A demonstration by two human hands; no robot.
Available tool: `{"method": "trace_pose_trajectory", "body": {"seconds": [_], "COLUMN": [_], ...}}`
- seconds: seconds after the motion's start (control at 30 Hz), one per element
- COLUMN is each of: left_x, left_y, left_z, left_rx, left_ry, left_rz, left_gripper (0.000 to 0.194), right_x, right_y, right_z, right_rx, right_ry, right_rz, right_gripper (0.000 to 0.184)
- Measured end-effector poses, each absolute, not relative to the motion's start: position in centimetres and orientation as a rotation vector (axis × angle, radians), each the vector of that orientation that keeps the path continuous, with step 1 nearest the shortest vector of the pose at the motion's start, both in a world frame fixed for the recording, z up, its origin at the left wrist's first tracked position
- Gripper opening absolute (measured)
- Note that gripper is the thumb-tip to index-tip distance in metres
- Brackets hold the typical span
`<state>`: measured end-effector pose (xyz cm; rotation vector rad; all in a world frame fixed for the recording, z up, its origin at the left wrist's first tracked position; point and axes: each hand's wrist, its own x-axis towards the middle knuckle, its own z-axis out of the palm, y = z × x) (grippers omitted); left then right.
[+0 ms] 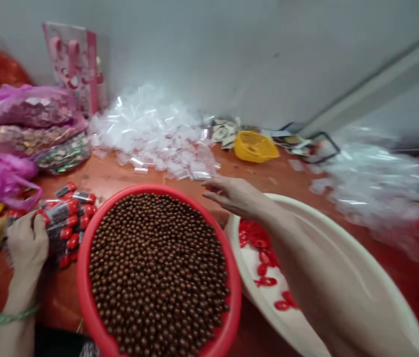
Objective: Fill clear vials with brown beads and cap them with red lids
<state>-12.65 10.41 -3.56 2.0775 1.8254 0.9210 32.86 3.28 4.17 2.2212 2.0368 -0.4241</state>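
Observation:
At the left, my left hand point(27, 243) lies with curled fingers at the edge of a pile of small clear tubes with red caps point(69, 218). The tubes look filled with dark contents; whatever the fingers hold is hidden. A red basin point(234, 277) between my hands is heaped with small shiny brown balls point(161, 272). My right hand point(234, 193) reaches over the rim of a cream oval basin point(358, 248), fingers stretched and nothing visible in them. Red plastic caps point(263, 253) lie inside that basin. Just beyond those fingertips spreads a heap of clear empty tubes point(172, 144).
Pink bags of small shiny pieces point(38, 111) and a pink-and-white paper bag point(70, 69) stand at the back left. A yellow basket point(254, 147) sits near the wall. More clear plastic pieces point(376, 178) are heaped on the right of the reddish-brown table point(109, 173).

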Motion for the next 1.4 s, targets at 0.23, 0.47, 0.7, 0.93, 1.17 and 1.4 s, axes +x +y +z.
{"method": "trace_pose_trajectory", "body": {"seconds": [0.23, 0.47, 0.7, 0.93, 1.17, 1.4], "left_x": [-11.7, -7.5, -4.9, -3.6, 2.3, 11.9], "left_y": [8.1, 7.0, 6.9, 7.6, 16.0, 24.7], "left_z": [-2.5, -0.8, -1.7, 0.0, 2.2, -1.0], "left_rx": [1.979, 1.925, 1.892, 1.891, 2.276, 2.594], "left_ry": [2.025, 1.823, 1.611, 1.477, 1.121, 0.616], "left_rz": [1.019, 1.176, 1.119, 1.037, 0.551, 0.112], "left_gripper": [0.039, 0.026, 0.021, 0.023, 0.031, 0.03], "right_x": [36.2, 34.7, 33.3, 33.7, 34.3, 32.0], "right_y": [8.7, 14.3, 15.2, 13.8, 12.9, 8.8], "right_z": [1.2, -1.8, -4.0, -3.6, -1.1, 2.0], "right_rx": [2.212, 2.174, 2.096, 2.11, 2.531, 2.64], "right_ry": [1.782, 1.883, 1.94, 1.921, 2.064, 2.305], "right_rz": [-0.487, -0.468, -0.525, -0.8, -1.165, -1.614], "right_gripper": [0.032, 0.035, 0.036, 0.035, 0.038, 0.042]}}
